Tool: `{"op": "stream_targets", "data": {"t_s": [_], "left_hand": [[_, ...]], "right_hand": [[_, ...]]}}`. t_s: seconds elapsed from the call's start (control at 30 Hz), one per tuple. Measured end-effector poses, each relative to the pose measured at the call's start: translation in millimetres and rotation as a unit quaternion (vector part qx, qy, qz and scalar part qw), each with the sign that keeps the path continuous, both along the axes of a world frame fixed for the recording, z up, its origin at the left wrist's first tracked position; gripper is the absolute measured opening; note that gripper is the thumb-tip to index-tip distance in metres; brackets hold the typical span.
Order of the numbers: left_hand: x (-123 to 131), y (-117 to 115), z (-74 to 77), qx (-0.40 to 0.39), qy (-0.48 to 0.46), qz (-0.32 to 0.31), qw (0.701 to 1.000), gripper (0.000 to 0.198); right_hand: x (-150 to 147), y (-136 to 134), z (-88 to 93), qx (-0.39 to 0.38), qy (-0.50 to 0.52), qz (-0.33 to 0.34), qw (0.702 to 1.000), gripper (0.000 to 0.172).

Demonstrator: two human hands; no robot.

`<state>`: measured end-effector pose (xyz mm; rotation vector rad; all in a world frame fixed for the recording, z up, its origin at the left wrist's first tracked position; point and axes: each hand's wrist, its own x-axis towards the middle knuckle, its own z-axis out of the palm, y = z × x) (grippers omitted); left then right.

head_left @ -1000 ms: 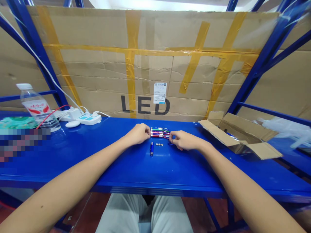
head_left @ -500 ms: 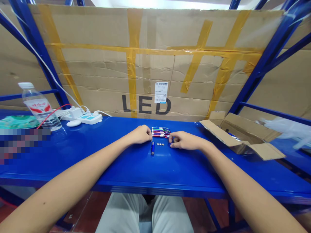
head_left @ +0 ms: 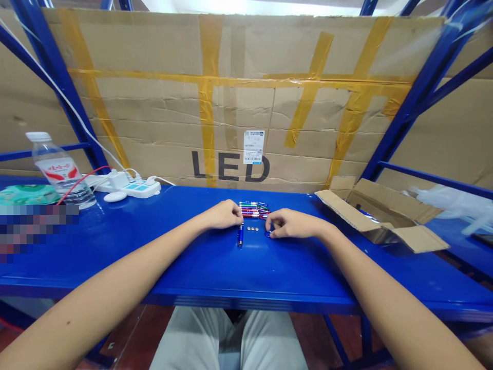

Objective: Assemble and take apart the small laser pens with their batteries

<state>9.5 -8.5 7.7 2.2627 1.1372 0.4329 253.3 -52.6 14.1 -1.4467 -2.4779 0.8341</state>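
We record the left hand (head_left: 222, 215) at the left end of a tight row of slim metal mini flashlights (head_left: 252, 209), banded in red, green, blue and silver and lying side by side on a blue steel bench (head_left: 292, 277). Its fingers (head_left: 233, 209) are curled in and low, at or just beside the row, though we cannot tell whether they have hold of anything. The right hand (head_left: 295, 224) sits at the row's right end, its fingertips (head_left: 272, 227) bent down and nearly closed around a small dark blue piece (head_left: 268, 234); we cannot tell if it is gripped. Between the hands lie three button cells (head_left: 252, 228) in a line, and just left of them a single blue flashlight (head_left: 240, 235) lies with its length toward us. Right of the right hand stands an open cardboard box (head_left: 379, 213), with a blue item inside. At far left we note a water bottle (head_left: 57, 172), a white mouse (head_left: 114, 197) and a power strip (head_left: 134, 188)
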Motion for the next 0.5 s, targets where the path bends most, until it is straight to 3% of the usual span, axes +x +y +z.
{"op": "stream_targets", "data": {"t_s": [0.37,0.5], "left_hand": [[-2.9,5.2,-0.4,0.004,-0.01,-0.007,1.0,0.016],[-1.4,4.3,-1.4,0.108,-0.022,-0.006,0.994,0.017]], "right_hand": [[0.2,0.2,-1.2,-0.001,0.012,0.004,1.0,0.025],[1.1,2.0,-2.3,0.029,0.045,-0.015,0.998,0.021]]}}
